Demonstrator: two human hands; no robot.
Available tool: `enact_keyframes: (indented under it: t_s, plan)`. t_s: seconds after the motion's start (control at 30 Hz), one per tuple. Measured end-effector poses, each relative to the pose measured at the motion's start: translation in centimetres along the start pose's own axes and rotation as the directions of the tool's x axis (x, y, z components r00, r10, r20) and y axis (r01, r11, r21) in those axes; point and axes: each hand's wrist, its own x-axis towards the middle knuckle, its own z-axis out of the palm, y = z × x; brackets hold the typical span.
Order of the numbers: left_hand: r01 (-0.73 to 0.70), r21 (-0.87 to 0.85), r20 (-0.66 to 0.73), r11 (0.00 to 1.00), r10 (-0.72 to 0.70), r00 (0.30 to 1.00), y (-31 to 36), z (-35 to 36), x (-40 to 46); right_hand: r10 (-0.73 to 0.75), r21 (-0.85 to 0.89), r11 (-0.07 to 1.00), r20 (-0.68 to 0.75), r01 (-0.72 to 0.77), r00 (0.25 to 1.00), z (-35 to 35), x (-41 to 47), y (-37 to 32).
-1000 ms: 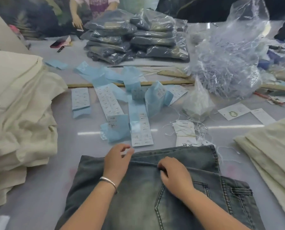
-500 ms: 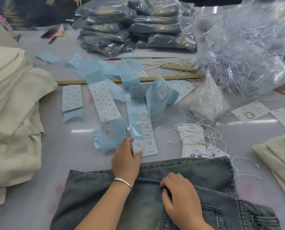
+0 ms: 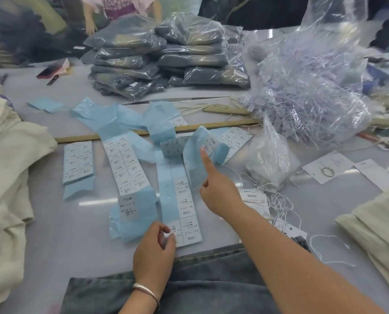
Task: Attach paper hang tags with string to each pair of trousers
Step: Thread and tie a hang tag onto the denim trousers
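Observation:
Grey-blue denim trousers [image 3: 200,282] lie flat at the table's near edge, waistband away from me. My left hand [image 3: 154,250], with a silver bangle on the wrist, pinches the near corner of a long strip of white size stickers on blue backing [image 3: 184,205]. My right hand [image 3: 218,193] reaches forward over the table, its index finger straight and touching a curled sticker strip [image 3: 200,146]; the other fingers are bent. White paper hang tags with string [image 3: 256,198] lie just right of my right forearm.
More sticker strips [image 3: 78,162] are spread over the middle. Cream garments are piled at the left [image 3: 5,177] and right [image 3: 379,225]. Bagged jeans [image 3: 166,57] are stacked at the back, beside a big clear bag of strings [image 3: 306,87]. A wooden ruler [image 3: 121,134] crosses the table.
Both hands have left the trousers' waistband. The left moved forward to the sticker strip's near end; the right reached out to the curled strip. The view tilted up.

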Motion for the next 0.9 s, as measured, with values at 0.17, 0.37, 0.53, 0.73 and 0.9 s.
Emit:
enact_keyframes:
  t_s: [0.17, 0.37, 0.53, 0.73, 0.9]
  plan:
    - [0.010, -0.048, -0.005, 0.999, -0.010, 1.000, -0.1, -0.1, 0.1, 0.115, -0.058, 0.992, 0.118, -0.108, 0.986, 0.3, 1.7, 0.2]
    - [0.012, -0.340, 0.038, 0.940, 0.001, 0.999, 3.5, -1.1, 1.4, -0.228, -0.330, 0.934, -0.262, 0.135, 0.938, 1.2, -3.1, 2.0]
    - [0.280, -0.519, 0.421, 0.807, -0.043, 0.906, 8.6, -0.7, 5.1, -0.417, -0.480, 0.844, -0.304, 0.241, 0.857, 1.1, -6.7, 2.0]
    - [0.525, -0.420, 0.610, 0.740, -0.199, 0.767, 11.0, 0.1, 8.1, -0.014, -0.156, 0.987, 0.101, 0.030, 0.995, 1.0, -9.1, 2.1]
    - [0.524, -0.634, 0.554, 0.568, -0.139, 0.821, 11.8, -0.5, 7.9, 0.244, 0.522, 0.808, 0.126, -0.274, 0.961, -0.2, -8.6, 2.4]
